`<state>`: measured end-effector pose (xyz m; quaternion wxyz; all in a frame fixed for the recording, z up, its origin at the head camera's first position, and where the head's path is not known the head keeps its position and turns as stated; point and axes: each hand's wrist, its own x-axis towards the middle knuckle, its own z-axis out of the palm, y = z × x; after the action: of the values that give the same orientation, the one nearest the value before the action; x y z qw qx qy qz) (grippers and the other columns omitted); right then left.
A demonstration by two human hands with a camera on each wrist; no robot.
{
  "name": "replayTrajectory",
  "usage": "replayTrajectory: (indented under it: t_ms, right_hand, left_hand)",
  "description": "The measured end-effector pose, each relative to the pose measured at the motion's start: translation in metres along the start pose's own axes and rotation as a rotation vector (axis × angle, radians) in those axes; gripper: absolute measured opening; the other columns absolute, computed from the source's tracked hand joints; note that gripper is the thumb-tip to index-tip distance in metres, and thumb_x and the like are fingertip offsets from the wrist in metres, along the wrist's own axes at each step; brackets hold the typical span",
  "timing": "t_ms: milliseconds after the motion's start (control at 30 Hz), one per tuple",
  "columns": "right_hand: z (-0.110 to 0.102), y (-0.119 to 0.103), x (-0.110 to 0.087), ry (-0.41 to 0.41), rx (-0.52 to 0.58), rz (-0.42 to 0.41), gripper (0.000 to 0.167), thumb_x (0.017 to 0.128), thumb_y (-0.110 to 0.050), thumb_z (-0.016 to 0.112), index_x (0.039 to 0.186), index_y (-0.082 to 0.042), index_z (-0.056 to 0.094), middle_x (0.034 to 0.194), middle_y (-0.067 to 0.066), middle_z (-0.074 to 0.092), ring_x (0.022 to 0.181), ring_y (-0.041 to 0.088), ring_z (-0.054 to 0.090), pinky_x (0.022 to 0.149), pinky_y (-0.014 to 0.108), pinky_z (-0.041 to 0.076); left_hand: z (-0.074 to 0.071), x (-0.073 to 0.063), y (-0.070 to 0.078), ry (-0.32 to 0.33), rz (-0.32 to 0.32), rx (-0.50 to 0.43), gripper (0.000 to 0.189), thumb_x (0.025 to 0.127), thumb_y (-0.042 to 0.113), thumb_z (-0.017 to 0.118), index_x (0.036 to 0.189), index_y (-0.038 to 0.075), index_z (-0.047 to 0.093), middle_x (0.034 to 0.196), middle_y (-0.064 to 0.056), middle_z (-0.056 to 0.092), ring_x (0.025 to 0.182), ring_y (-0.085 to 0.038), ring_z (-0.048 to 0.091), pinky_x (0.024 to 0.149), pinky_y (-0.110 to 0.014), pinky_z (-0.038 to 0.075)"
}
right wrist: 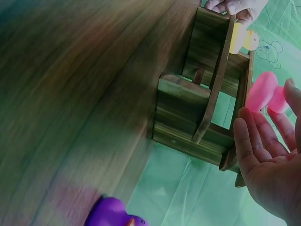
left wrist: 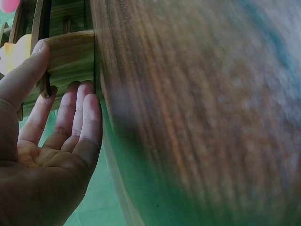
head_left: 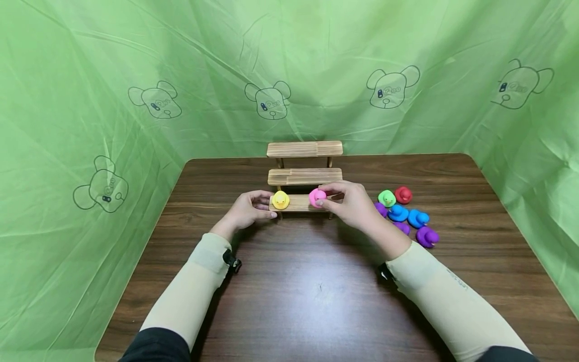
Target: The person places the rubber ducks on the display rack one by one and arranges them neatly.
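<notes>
A pink rubber duck (head_left: 316,197) is pinched between the thumb and fingers of my right hand (head_left: 350,203), at the right part of a three-tier wooden stand's lowest step (head_left: 298,203). On that step's left end sits a yellow rubber duck (head_left: 280,200). My left hand (head_left: 246,208) holds the stand's left end. In the left wrist view, the left thumb (left wrist: 28,70) lies against the step's edge and the fingertips touch the side panel (left wrist: 70,54). The right wrist view shows the pink duck (right wrist: 263,92) beside the stand's steps, with the thumb's contact partly cut off.
Right of the stand, several rubber ducks lie grouped on the dark wooden table (head_left: 289,301): a green duck (head_left: 386,198), a red duck (head_left: 403,194), blue ducks (head_left: 398,213) and purple ducks (head_left: 427,237). A green curtain (head_left: 316,60) surrounds the table's back and sides.
</notes>
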<state>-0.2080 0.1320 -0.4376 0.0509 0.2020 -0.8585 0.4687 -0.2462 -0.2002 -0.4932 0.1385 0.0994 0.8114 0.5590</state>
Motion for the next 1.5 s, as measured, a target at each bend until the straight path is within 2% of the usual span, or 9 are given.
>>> replayTrajectory:
  t_ms: [167,300,600,800,967,1500]
  right_hand:
    - [0.008,0.000,0.004,-0.011,0.010,0.004,0.030,0.089,-0.017,0.087,0.117,-0.008,0.079,0.118,0.010,0.076,0.100,0.028,0.075,0.087,0.047,0.061]
    - [0.013,0.001,0.007,-0.025,0.016,0.002,0.030,0.090,-0.017,0.086,0.118,-0.008,0.079,0.118,0.010,0.076,0.101,0.032,0.075,0.087,0.049,0.061]
    - [0.024,0.003,0.012,-0.040,-0.074,0.009,0.032,0.090,-0.028,0.087,0.118,-0.014,0.079,0.111,0.004,0.078,0.103,0.029,0.073,0.092,0.049,0.057]
    - [0.031,0.003,0.014,-0.037,-0.098,-0.010,0.033,0.090,-0.025,0.086,0.119,-0.010,0.078,0.115,0.005,0.077,0.106,0.029,0.072,0.096,0.046,0.055]
    - [0.035,0.002,0.015,-0.032,-0.148,-0.022,0.035,0.090,-0.030,0.086,0.119,-0.013,0.078,0.117,0.003,0.076,0.113,0.027,0.069,0.099,0.044,0.053]
    - [0.043,0.003,0.015,-0.027,-0.189,-0.029,0.035,0.090,-0.030,0.086,0.119,-0.012,0.078,0.118,0.002,0.075,0.114,0.023,0.068,0.101,0.041,0.052]
  left_hand:
    - [0.000,-0.001,0.001,-0.001,-0.001,-0.003,0.056,0.080,0.001,0.091,0.131,0.004,0.069,0.120,-0.015,0.072,0.105,-0.027,0.071,0.088,-0.030,0.059]
    - [-0.001,-0.001,0.002,-0.002,0.003,-0.001,0.057,0.081,0.001,0.091,0.133,0.002,0.068,0.120,-0.016,0.072,0.107,-0.029,0.071,0.088,-0.028,0.058]
    - [-0.001,-0.001,0.002,-0.009,-0.009,-0.016,0.057,0.081,0.002,0.091,0.133,0.002,0.068,0.122,-0.017,0.071,0.109,-0.032,0.069,0.087,-0.027,0.058]
    - [0.000,-0.001,0.002,-0.009,-0.009,-0.011,0.057,0.081,0.002,0.091,0.133,0.003,0.068,0.120,-0.016,0.072,0.107,-0.029,0.071,0.086,-0.028,0.059]
    - [0.000,-0.001,0.002,-0.007,-0.009,-0.012,0.057,0.080,0.002,0.091,0.133,0.004,0.069,0.120,-0.015,0.072,0.106,-0.027,0.071,0.086,-0.029,0.059]
    - [0.000,0.000,0.000,-0.009,-0.012,-0.032,0.058,0.080,0.001,0.091,0.133,0.002,0.068,0.122,-0.018,0.071,0.109,-0.032,0.070,0.086,-0.028,0.059]
